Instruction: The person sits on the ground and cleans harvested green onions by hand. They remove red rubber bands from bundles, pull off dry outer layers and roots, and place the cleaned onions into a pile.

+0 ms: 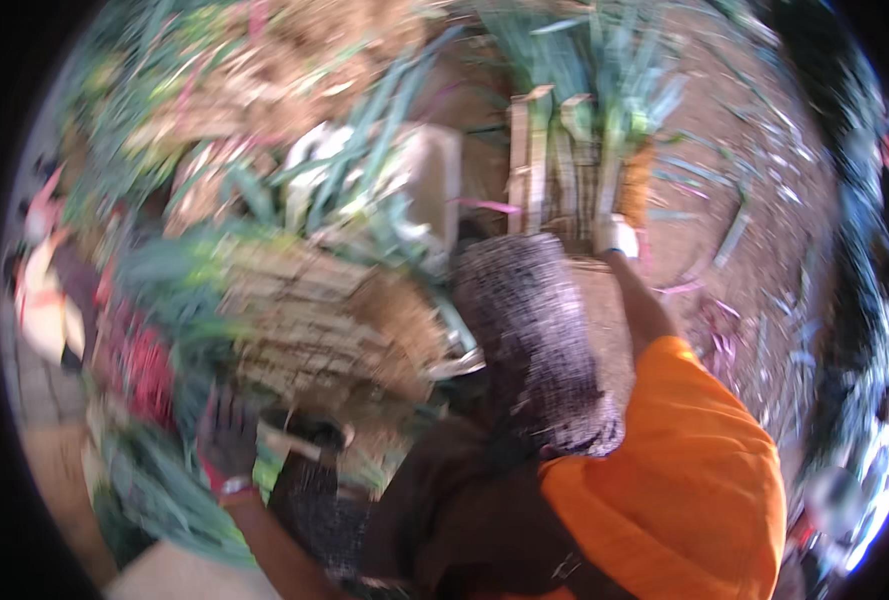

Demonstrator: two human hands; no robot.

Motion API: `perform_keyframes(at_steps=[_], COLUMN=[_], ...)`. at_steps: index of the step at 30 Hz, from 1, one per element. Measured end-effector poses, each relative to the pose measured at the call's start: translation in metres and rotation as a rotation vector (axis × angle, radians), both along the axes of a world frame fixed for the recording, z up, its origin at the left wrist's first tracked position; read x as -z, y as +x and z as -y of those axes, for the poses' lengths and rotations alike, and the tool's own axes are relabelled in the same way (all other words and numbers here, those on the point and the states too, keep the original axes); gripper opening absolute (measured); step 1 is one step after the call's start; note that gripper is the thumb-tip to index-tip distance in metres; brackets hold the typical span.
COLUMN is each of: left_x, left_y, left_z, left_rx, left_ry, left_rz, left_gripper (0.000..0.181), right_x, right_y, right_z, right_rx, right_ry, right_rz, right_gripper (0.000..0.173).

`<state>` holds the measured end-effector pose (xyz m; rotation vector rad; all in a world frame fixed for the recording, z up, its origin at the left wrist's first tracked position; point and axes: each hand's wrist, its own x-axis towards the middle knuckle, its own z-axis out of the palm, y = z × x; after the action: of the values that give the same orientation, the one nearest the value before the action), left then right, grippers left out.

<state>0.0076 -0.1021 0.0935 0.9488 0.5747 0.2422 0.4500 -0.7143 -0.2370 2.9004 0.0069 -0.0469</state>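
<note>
My left hand (pixel 228 442), in a dark glove with a red cuff, is at the lower left with its fingers apart. It is beside a dark round container (pixel 317 433) and a pile of leeks (pixel 302 322) with rooty ends toward me. My right hand (pixel 618 236), in a white glove, touches the lower end of a leek (pixel 608 176) at the right side of a wooden rack (pixel 518 165). Several leeks stand in the rack with green leaves pointing away. Blur hides whether the right fingers close around that stalk.
A pale plastic crate (pixel 433 180) with leek leaves across it stands left of the rack. More leeks (pixel 287 82) lie beyond. Pink ties (pixel 723 337) and leaf scraps litter the soil at right. Red strings (pixel 144 367) hang at left. Other people (pixel 50 300) are near the rim.
</note>
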Motion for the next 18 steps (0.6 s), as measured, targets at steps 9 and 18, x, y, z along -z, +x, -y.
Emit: perform_keyframes(at_steps=[9,18], left_x=[-0.013,-0.049], left_y=[-0.007,-0.014], left_z=[-0.016,-0.031], left_rx=[-0.380,-0.418], left_ry=[-0.057,-0.069], left_rz=[-0.015,0.345], left_gripper=[0.035,0.027], right_x=[-0.193,-0.305], right_y=[0.068,-0.104], right_z=[-0.128,-0.429], right_rx=[-0.301,-1.105], right_ry=[0.841,0.688], right_rz=[0.034,-0.645], right_gripper=[0.044,0.036])
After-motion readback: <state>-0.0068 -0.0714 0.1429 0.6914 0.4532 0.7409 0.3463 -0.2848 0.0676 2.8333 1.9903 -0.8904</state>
